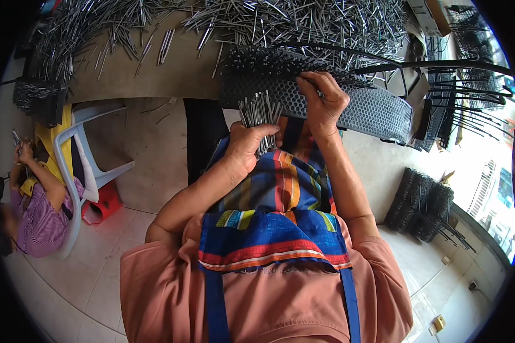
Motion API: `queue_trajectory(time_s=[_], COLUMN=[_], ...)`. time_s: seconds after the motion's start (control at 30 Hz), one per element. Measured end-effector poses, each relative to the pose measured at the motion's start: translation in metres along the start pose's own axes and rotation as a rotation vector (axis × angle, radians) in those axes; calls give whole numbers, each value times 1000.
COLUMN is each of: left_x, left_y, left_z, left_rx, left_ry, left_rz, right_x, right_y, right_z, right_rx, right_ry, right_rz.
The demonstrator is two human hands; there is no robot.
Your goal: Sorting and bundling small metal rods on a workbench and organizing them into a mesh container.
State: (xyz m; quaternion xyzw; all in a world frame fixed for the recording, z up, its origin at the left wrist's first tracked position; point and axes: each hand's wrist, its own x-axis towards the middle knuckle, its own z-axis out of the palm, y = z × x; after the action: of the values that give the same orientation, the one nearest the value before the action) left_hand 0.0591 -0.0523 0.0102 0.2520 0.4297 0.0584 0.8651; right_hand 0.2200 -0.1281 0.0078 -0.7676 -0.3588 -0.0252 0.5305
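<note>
Head view: brown table (133, 84), tiled floor (106, 254); left fingers (264, 131) around rods (259, 110), right fingers (326, 84), grip unclear

A: Work surface?
B: Brown table (111, 74). Tangled heap of thin silvery metal rods (309, 26) along the far side; a few loose rods (165, 47) strayed nearer, left of centre.
A: Near edge?
B: Dark perforated rack (377, 112), jutting past it. Its support: cannot tell.
A: Floor?
B: Pale tiles (111, 251). Left, white plastic armchair (70, 211), red plastic object (106, 206) near it. Right, dark cylindrical bundles (420, 200).
</note>
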Motion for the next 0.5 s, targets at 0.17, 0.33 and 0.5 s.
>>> queue_trajectory(time_s=[0.17,0.33,0.5], left_x=[1,2,5], left_y=[-2,-4,-10], left_z=[1,0,-3], left_rx=[-56,-52,-104], left_ry=[-22,-9,39], left_rz=[-36,-12,-60], right_x=[3,2,6], right_y=[-1,-3,-7], right_z=[4,8,7], right_rx=[-26,-130,-194], right_ry=[-8,-54,-86], right_rz=[36,29,-43])
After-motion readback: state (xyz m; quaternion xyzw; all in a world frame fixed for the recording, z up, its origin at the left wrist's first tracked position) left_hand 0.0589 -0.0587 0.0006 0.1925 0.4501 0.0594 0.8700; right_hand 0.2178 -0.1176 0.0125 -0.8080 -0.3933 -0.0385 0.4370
